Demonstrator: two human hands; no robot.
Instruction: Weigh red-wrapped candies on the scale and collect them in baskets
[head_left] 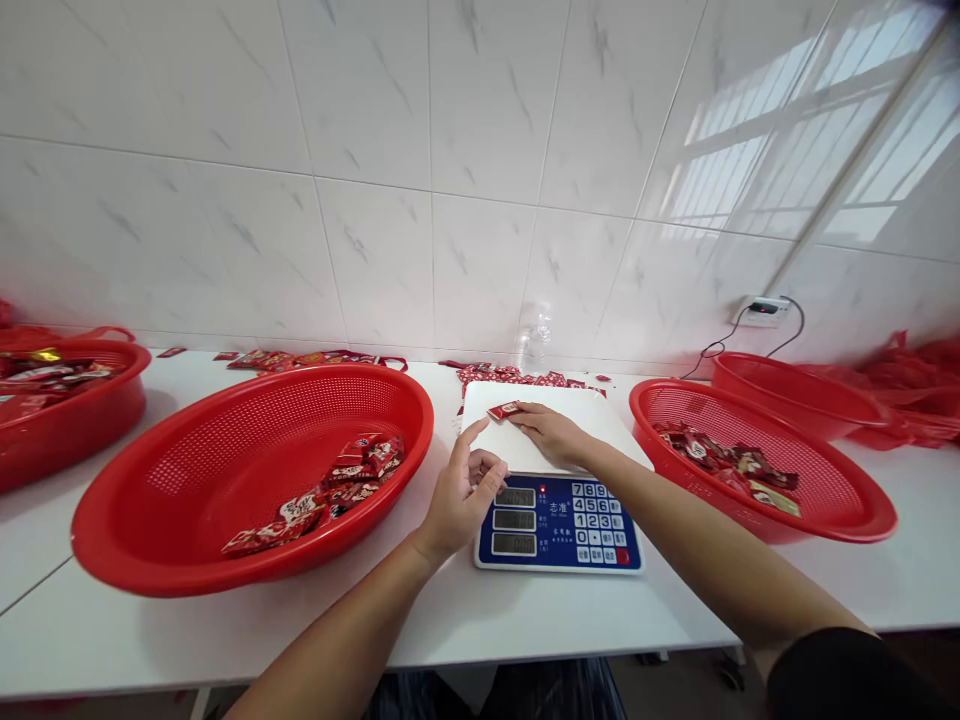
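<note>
A white electronic scale (630,548) with a blue keypad panel stands on the white table in front of me. Over its weighing plate, my right hand (551,432) has its fingers on a small red packet (503,410). My left hand (463,492) hovers at the scale's left front corner, index finger raised and the others loosely curled, with nothing visible in it; it partly covers the displays. To the left is a large red basket (187,450) with several red packets (367,458) at its right side. Another red basket (840,490) on the right holds more packets (720,462).
Loose red packets (517,376) and a clear plastic bottle (535,340) are behind the scale by the tiled wall. A filled red basket (82,420) stands at far left. Another red basket (799,390) and red bags (919,375) are at back right, below a wall socket (765,312).
</note>
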